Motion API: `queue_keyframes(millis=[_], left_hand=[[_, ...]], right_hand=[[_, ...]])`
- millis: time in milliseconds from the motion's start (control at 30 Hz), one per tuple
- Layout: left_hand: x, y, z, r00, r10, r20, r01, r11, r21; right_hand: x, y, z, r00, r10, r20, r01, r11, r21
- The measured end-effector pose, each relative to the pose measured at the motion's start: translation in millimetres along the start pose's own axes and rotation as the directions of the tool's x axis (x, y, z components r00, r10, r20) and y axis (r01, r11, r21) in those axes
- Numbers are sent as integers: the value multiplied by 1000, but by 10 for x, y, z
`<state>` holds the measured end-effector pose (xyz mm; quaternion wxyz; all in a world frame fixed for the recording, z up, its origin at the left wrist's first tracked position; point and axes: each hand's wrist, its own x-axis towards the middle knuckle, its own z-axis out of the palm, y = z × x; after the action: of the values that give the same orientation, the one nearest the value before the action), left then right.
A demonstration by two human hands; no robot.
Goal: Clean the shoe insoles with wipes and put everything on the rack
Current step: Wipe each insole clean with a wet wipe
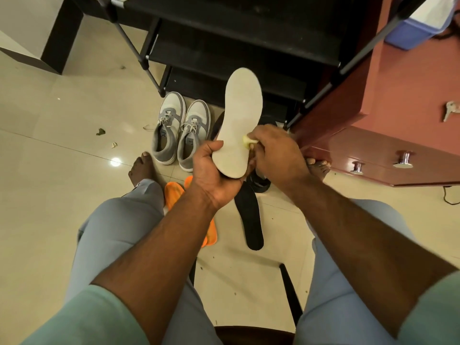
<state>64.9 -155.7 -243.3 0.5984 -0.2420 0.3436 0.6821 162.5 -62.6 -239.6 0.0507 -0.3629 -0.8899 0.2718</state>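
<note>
The left hand (211,170) is curling its fingers around the heel of a smooth, cream foam insole (240,120). The right hand (276,150) is pinching a crumpled pale wipe (249,141) against its edge.

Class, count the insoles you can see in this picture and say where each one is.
4. A white insole held by the left hand and wiped by the right hand; two orange insoles and a black insole on the floor. More may be hidden.
</note>
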Motion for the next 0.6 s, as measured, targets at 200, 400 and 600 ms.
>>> queue_keyframes(millis=[200,400,600], left_hand=[[25,56,-43,998,4,59,-12,991,132],[-45,31,-8,936,-153,317,96,978,186],[-59,138,-3,924,-225,308,179,969,168]], right_hand=[[-269,-37,15,982,-188,-4,186,971,149],[140,309,-22,973,199,-119,-166,957,237],[49,276,-137,984,173,-51,-126,858,497]])
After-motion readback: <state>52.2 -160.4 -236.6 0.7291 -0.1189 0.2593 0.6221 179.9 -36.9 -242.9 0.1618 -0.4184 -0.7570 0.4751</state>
